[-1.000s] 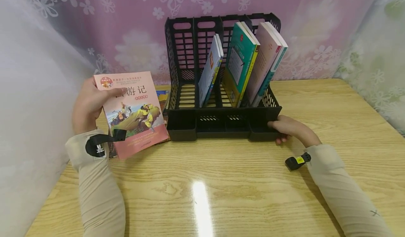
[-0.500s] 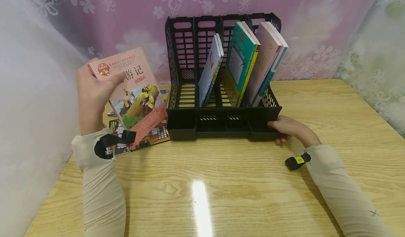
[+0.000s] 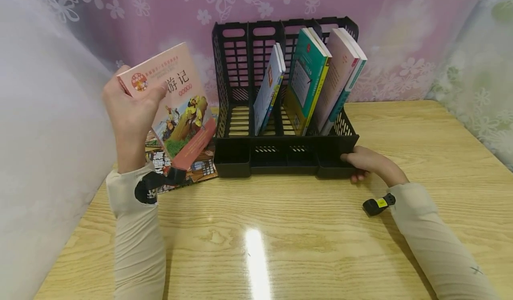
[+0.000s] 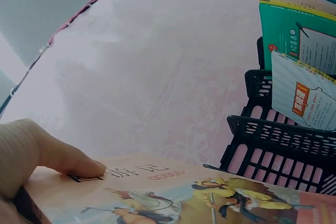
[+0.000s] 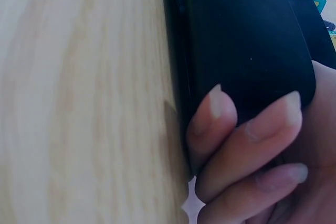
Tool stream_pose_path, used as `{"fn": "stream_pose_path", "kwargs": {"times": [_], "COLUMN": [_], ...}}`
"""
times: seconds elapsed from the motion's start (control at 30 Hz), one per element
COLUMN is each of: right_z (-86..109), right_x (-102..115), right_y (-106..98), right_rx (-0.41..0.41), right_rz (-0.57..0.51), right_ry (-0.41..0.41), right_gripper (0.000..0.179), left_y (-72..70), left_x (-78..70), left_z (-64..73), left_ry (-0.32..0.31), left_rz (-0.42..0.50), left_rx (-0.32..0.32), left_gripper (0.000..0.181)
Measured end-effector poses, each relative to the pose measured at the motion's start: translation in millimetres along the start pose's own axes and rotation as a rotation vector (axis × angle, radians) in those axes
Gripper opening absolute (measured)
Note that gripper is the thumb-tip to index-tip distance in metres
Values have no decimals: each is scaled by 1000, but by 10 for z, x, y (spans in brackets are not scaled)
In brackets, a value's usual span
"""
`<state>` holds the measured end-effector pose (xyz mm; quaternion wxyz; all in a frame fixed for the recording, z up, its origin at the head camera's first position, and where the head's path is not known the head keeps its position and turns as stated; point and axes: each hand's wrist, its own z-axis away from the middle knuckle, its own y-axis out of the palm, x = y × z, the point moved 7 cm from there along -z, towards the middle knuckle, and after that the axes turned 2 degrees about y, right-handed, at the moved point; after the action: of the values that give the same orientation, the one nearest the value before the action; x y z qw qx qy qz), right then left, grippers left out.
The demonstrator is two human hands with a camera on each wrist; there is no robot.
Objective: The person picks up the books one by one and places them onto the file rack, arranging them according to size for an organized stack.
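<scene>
My left hand grips a pink paperback book by its spine side, thumb across the front cover. The book is tilted and raised above other books lying on the table, left of the black book rack. In the left wrist view, the thumb presses on the book's cover, and the rack's dividers stand to the right. My right hand grips the rack's front right corner, thumb inside the small front tray. The right wrist view shows curled fingers against the black corner.
In the rack lean a thin light-blue book, a green book and a pale pink book with a teal-edged one beside it. Dark-covered books lie flat left of the rack. A floral curtain hangs behind the table.
My left hand has lifted the pink book up and slightly right, tilting it and uncovering more of the books beneath. The right hand keeps its hold on the rack's corner.
</scene>
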<state>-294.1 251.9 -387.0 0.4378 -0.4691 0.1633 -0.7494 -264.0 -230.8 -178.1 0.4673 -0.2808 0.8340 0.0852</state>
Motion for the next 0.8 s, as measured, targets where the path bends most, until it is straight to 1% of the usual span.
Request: {"fn": "stream_pose_path", "kwargs": {"times": [0.13, 0.27, 0.4, 0.5, 0.63, 0.7, 0.8], "right_z": [5, 31, 47, 36, 15, 11, 15], "right_x": [-2, -1, 10, 22, 11, 8, 13], "right_y": [-17, -42, -55, -39, -7, 1, 6], "right_rx": [-2, 3, 1, 1, 1, -3, -4], "right_rz": [1, -5, -5, -5, -17, -25, -27], "right_ry": [-3, -1, -5, -10, 7, 11, 10], "right_gripper": [40, 41, 40, 40, 41, 41, 44], "left_y": [47, 109, 134, 169, 304, 402, 549], "left_x": [-93, -198, -288, -350, -442, -495, -563], "left_z": [42, 79, 85, 59, 20, 17, 36], "left_ry": [5, 57, 125, 137, 127, 145, 202], "left_rz": [-8, -31, -68, -81, -16, 17, 32], "left_rx": [17, 28, -4, -4, 46, 72, 82], "left_gripper": [20, 17, 16, 18, 16, 13, 12]}}
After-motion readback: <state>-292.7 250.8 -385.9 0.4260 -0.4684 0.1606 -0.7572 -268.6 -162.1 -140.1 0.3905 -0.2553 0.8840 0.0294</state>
